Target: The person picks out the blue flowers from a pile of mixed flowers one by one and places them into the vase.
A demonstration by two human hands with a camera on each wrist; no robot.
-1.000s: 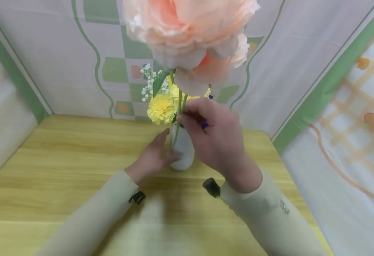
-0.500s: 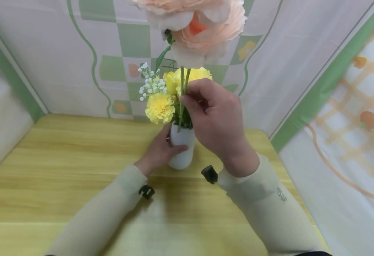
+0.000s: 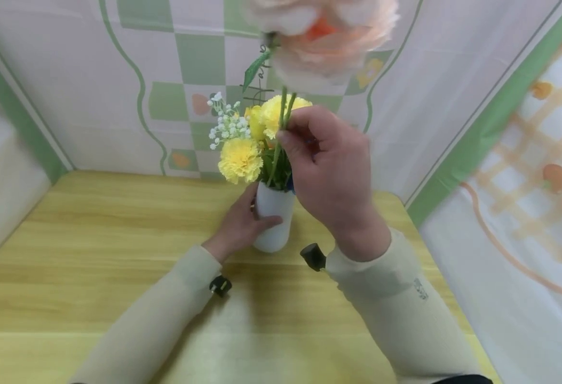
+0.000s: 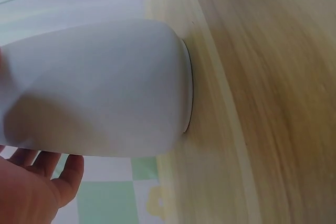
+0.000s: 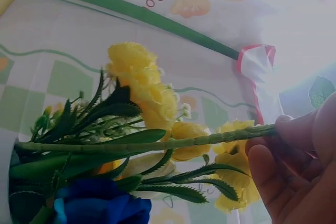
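Observation:
My left hand grips the white vase from its left side, thumb across the front. The vase stands upright on the table, its wall filling much of the left wrist view. My right hand pinches the green stems of the pale pink peonies above the vase. In the right wrist view a stem runs down to the vase mouth; whether its end is inside is hard to tell. Yellow carnations, small white sprigs and a blue flower stand in the vase.
The vase stands towards the far side of the wooden table. Behind it hangs a curtain with green checks, and another patterned cloth hangs at the right. Small black devices sit at both wrists.
My left hand has closed round the vase. My right hand has risen with the peonies, and the stems' lower ends have moved from in front of the vase to its mouth.

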